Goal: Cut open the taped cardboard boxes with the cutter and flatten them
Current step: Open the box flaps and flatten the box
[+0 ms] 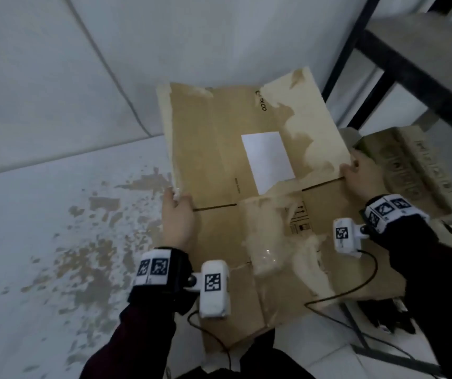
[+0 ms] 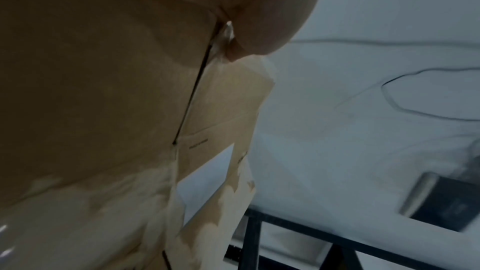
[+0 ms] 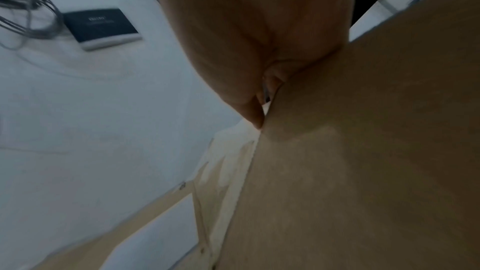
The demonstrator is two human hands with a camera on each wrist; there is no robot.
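I pinch the flattened box [image 1: 246, 187] by both side edges, left hand [image 1: 177, 222] and right hand [image 1: 357, 179], above the floor [image 1: 55, 214]; loose tape [image 1: 268, 250] might snag, or it slips.

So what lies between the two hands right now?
Head view: only the flattened cardboard box spans from left hand to right hand, bearing a white label.
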